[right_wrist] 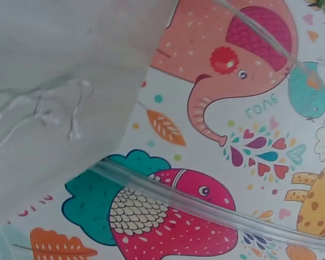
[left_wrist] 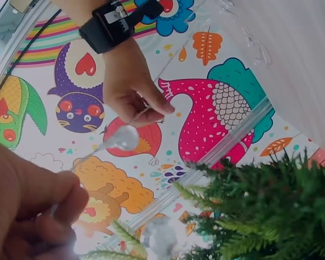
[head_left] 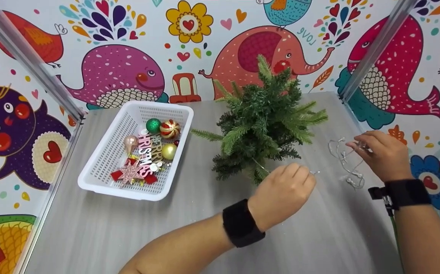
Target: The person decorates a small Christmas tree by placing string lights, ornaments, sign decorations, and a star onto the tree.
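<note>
A small green artificial Christmas tree [head_left: 261,118] stands on the table. My left hand [head_left: 286,192], in front of the tree's lower right side, pinches a thin clear light string between thumb and fingers. In the left wrist view, a clear bulb [left_wrist: 124,138] sticks out beyond those fingers on its wire, and another hangs blurred near the branches. To the right, my right hand [head_left: 383,154] pinches the same kind of string just above the table. Loose coils of the light string [head_left: 351,173] trail below it; the right wrist view shows this string [right_wrist: 40,105] without the hand.
A white perforated basket [head_left: 101,167] at the left holds a green bauble [head_left: 153,125], a striped bauble [head_left: 170,129], a glittery pink star [head_left: 130,173] and Merry Christmas lettering [head_left: 144,154]. Cartoon-printed walls and metal frame posts [head_left: 376,49] border the grey table [head_left: 197,232].
</note>
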Motion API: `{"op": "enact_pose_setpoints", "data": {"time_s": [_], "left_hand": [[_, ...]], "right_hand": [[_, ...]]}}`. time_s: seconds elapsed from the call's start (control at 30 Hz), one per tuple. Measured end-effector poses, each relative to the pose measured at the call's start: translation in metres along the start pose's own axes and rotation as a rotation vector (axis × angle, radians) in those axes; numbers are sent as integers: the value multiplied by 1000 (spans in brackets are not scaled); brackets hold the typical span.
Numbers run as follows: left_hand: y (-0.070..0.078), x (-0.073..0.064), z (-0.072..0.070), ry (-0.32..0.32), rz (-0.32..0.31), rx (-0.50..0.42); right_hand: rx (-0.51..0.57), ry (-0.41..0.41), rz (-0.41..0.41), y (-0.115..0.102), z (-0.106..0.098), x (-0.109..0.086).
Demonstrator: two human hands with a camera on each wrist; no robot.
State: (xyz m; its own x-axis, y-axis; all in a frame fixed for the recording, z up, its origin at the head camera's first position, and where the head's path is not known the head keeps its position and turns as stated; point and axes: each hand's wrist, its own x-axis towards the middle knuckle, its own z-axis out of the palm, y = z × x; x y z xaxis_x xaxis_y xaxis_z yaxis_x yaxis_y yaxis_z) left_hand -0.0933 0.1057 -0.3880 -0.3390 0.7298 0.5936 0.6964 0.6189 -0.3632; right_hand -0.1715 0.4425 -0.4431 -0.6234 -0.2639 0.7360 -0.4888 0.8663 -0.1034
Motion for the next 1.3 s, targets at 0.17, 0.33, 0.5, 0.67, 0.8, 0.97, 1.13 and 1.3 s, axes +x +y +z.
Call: {"op": "enact_pose_setpoints", "data": {"time_s": [0.17, 0.33, 0.5, 0.67, 0.8, 0.97, 1.13, 1.3], "left_hand": [[-5, -4, -4, -4, -24, -8], [-9, -8, -7, -12, -39, 4], [-12, -13, -8, -25, -52, 27], [-15, -18, -8, -48, -67, 66], [-16, -21, -7, -61, -71, 74], [-19, -22, -8, -71, -71, 82], [-22, -27, -10, -66, -90, 78], [-28, -32, -12, -64, -116, 78]], "right_hand": [[9, -57, 86, 20, -1, 9], [-45, -235, 177, 48, -6, 25], [-102, -522, 375, 70, -11, 47], [-153, -555, 343, 77, -12, 62], [-243, -441, 164, 76, -8, 69], [-227, -415, 165, 74, -2, 82], [-261, -448, 119, 80, 1, 91], [-209, -529, 255, 93, -3, 91]]}}
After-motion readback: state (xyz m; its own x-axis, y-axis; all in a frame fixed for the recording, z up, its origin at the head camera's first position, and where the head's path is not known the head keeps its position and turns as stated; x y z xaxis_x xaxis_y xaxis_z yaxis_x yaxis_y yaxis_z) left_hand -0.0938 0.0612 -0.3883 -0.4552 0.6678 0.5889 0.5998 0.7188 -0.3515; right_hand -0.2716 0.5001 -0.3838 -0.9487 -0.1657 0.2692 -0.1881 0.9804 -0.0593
